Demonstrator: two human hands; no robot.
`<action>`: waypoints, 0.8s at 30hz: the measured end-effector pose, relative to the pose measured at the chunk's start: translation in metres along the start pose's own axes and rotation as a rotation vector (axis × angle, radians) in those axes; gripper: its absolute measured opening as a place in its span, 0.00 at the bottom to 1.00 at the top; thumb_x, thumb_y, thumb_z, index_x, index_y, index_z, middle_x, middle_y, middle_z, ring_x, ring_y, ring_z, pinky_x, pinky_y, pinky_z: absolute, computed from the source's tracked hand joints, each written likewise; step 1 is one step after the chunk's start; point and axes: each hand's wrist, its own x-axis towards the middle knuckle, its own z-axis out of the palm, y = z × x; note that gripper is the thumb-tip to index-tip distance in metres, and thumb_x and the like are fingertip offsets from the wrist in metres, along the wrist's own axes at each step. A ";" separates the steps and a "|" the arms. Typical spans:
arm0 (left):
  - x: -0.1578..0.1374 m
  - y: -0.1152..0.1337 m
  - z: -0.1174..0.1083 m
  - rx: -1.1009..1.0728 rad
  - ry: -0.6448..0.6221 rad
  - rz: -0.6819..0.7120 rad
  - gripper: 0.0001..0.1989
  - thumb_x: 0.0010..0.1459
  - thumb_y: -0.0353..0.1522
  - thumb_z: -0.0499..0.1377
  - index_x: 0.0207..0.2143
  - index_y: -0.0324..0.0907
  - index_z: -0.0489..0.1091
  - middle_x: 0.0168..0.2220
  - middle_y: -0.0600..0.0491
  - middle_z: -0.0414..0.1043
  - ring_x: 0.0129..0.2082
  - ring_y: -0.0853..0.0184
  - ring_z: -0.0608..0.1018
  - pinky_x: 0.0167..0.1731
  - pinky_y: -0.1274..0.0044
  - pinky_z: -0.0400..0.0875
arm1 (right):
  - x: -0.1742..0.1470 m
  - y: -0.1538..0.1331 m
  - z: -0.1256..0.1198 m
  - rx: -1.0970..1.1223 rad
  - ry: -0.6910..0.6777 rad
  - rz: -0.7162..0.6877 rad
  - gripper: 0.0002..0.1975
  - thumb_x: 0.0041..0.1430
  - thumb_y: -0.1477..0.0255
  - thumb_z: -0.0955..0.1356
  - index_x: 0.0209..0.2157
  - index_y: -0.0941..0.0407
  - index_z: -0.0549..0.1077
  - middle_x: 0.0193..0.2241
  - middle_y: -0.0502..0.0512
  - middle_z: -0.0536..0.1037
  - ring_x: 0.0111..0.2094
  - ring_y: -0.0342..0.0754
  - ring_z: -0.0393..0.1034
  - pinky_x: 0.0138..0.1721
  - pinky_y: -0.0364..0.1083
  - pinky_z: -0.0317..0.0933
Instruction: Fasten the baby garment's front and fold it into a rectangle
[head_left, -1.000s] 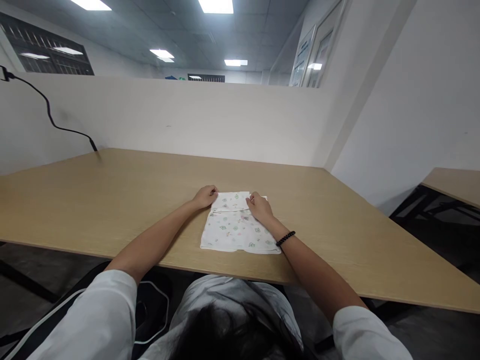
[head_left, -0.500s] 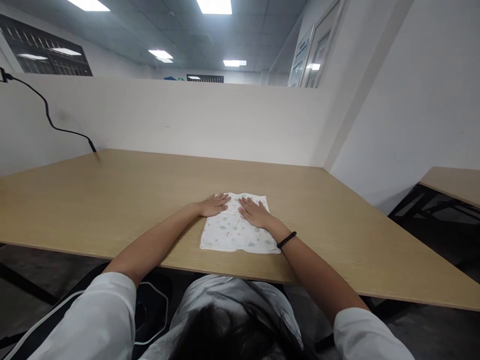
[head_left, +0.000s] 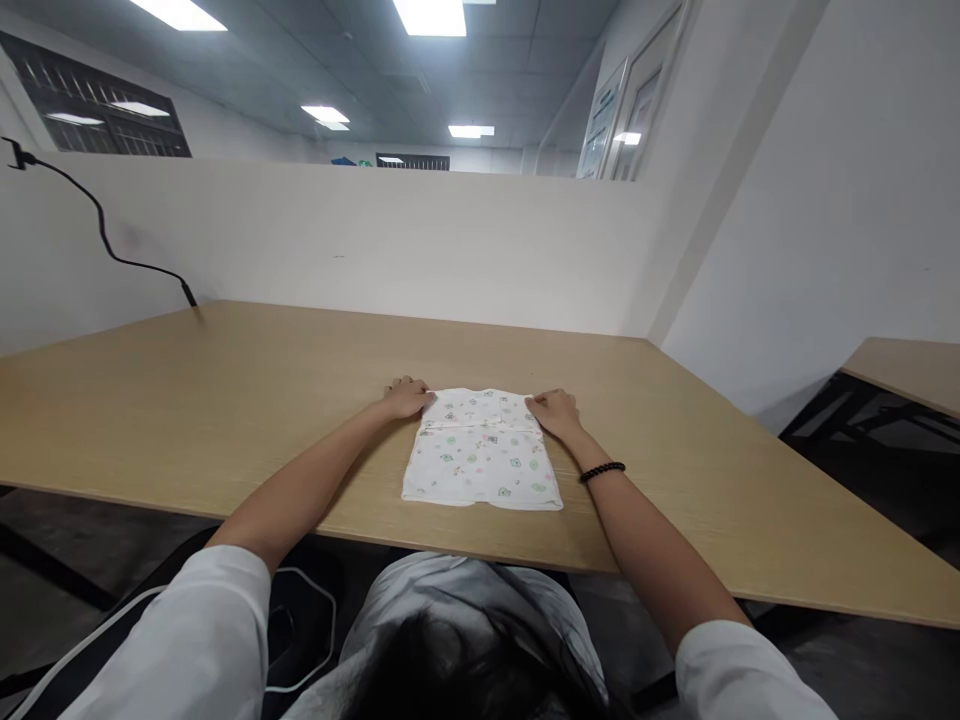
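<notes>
A white cloth [head_left: 480, 465] printed with small green and pink figures lies folded flat on the table in front of me. A crosswise line, like the edge of a folded layer, runs over its upper part. At its far left corner, my left hand [head_left: 409, 398] is closed with the thumb on the cloth's edge and the other fingers curled. My right hand [head_left: 556, 412], with a black beaded bracelet on the wrist, pinches the far right corner. The fingertips under the edges are partly hidden.
The wooden table [head_left: 300, 350] runs back to a low white partition [head_left: 420, 250]. A black gooseneck holder [head_left: 101, 220] rises at the table's far left corner. Another table [head_left: 907, 370] stands to the right.
Both hands were lying flat with fingers spread on the cloth's upper part. They have moved apart to its far corners and closed there. The cloth stays about where it was.
</notes>
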 end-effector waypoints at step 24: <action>-0.024 0.004 -0.044 -0.565 -0.923 0.550 0.21 0.41 0.41 0.72 0.37 0.42 0.75 0.25 0.56 0.70 0.26 0.68 0.70 0.29 0.77 0.64 | -0.017 0.016 -0.058 0.650 -1.273 -0.454 0.21 0.43 0.66 0.78 0.38 0.60 0.75 0.34 0.53 0.76 0.35 0.44 0.70 0.40 0.44 0.63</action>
